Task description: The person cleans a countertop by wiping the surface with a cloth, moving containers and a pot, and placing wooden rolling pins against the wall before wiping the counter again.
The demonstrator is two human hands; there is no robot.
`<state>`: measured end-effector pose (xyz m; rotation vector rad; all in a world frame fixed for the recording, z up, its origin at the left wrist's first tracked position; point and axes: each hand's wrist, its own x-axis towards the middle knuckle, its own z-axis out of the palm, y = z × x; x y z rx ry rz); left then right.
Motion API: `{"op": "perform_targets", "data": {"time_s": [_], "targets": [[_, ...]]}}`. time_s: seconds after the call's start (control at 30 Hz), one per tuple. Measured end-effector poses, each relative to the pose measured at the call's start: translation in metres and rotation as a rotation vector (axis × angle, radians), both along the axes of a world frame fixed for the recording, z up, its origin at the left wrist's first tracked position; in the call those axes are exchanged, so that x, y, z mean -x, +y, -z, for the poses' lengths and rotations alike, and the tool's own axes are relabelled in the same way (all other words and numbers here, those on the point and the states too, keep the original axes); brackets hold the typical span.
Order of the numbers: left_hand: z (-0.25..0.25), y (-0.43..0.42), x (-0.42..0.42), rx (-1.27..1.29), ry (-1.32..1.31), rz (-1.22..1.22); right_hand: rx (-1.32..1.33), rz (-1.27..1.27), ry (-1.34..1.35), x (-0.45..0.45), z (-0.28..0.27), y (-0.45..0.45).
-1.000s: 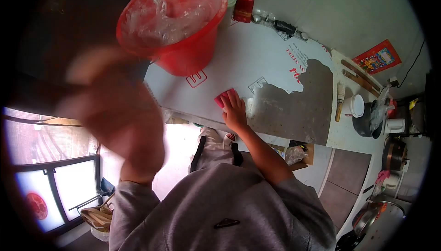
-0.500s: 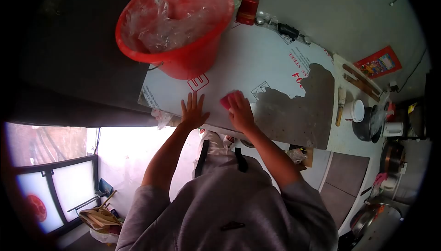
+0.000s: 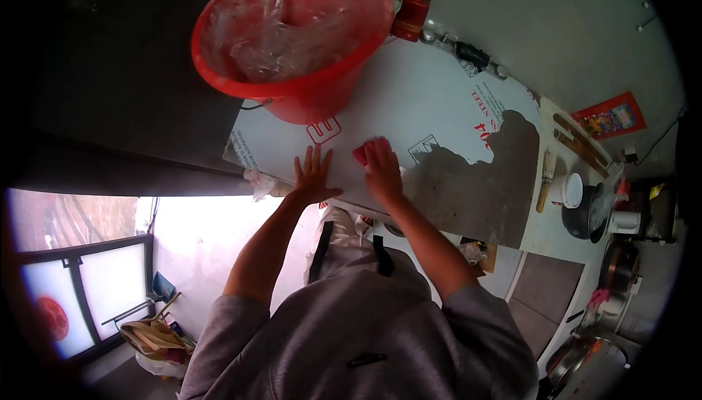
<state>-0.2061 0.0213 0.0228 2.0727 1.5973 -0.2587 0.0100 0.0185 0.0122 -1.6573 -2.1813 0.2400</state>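
Note:
My left hand (image 3: 314,179) lies flat with fingers spread near the front edge of a table covered with a printed metal sheet (image 3: 409,85). To its right, my right hand (image 3: 382,173) presses a small red cloth (image 3: 361,154) onto the sheet, fingers bent over it; most of the cloth is hidden under them. Beyond the left hand stands a large red bucket (image 3: 314,104), with clear plastic film (image 3: 292,42) inside. A darker grey patch (image 3: 468,195), where the pale printed film ends, spreads to the right of my right hand.
At the back are a red bottle (image 3: 412,16) and a black-handled tool (image 3: 472,54). Along the right side lie a brush (image 3: 545,180), a white tub (image 3: 567,190), a dark pot (image 3: 581,221) and wooden strips (image 3: 579,153). Below left is a bag (image 3: 157,345).
The view has shifted a little. My right hand has slid the red cloth slightly left and away from me. My left hand stays at about the same place on the sheet.

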Motion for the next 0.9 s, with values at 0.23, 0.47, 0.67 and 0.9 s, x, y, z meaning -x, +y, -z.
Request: {"op": "perform_targets", "data": {"time_s": [0.23, 0.47, 0.67, 0.9], "targets": [[0.005, -0.002, 0.002, -0.020, -0.042, -0.006, 0.017, -0.344, 0.063, -0.012, -0.007, -0.017], [0.001, -0.001, 0.003, 0.006, -0.017, 0.008, -0.130, -0.052, 0.038, 0.023, 0.008, 0.003], [0.007, -0.002, 0.004, -0.032, -0.051, 0.005, -0.025, -0.228, 0.072, 0.009, -0.004, 0.003], [0.010, -0.004, 0.005, -0.082, -0.072, 0.014, -0.032, -0.065, 0.056, 0.032, 0.004, 0.017]]}}
